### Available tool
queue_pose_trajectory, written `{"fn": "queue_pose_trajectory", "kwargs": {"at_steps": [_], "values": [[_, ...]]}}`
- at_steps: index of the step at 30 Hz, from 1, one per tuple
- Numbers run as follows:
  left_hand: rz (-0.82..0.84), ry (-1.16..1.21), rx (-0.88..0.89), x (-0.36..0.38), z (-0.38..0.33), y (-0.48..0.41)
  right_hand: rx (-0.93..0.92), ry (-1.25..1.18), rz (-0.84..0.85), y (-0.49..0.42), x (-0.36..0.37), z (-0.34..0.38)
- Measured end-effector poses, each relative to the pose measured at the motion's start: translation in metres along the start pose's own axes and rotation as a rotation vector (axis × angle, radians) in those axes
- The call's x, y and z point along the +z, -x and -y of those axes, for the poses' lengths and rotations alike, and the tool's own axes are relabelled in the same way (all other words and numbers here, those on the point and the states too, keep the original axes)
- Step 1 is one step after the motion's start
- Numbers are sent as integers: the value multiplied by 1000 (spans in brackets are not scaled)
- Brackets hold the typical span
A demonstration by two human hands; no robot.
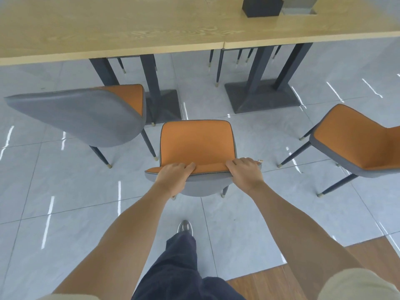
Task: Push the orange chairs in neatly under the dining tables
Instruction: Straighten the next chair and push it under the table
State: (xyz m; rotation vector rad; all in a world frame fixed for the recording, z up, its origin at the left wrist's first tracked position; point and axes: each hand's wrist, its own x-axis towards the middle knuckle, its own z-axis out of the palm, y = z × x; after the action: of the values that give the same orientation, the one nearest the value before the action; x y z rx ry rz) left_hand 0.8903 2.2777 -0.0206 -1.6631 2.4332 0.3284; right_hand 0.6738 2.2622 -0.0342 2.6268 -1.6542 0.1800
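a: how was the middle chair (197,144) set?

b: its orange seat was pointed toward the bench (134,24), with its back edge nearest the person. it was stood on the grey tiled floor (249,213), short of the bench edge and facing the gap where two bench tops met.

a: and the hands?

b: the top of the backrest was gripped at both ends. the left hand (173,176) was closed over the left part of the rim, fingers curled onto the orange side; the right hand (245,171) was clamped likewise over the right part. the seat was thus placed just beyond and between the hands.

a: the other chairs?

b: a left chair (86,115) was turned sideways, its grey back shown, close to a bench pedestal (161,105). a right chair (359,146) was angled inward, well apart from the middle one. a shoe (184,227) was seen behind the held chair.
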Motion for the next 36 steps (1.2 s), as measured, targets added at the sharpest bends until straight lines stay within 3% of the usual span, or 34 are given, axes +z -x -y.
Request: {"fn": "queue_pose_trajectory", "kwargs": {"at_steps": [15,19,22,25,28,30,36], "values": [[-126,83,26,-60,78,-178,30,38,57,-195,18,-82],[-79,109,-2,-71,96,-216,0,16,35,-239,19,-98],[-67,34,9,-82,102,-242,-55,15,-41,-262,24,-116],[-165,-2,38,-81,102,-267,-11,40,11,-278,23,-132],[-35,39,37,-95,93,-277,16,47,67,-291,26,-150],[-162,41,-13,-90,95,-290,3,62,66,-298,27,-159],[-63,-3,29,-94,89,-308,-44,69,42,-316,26,-180]]}}
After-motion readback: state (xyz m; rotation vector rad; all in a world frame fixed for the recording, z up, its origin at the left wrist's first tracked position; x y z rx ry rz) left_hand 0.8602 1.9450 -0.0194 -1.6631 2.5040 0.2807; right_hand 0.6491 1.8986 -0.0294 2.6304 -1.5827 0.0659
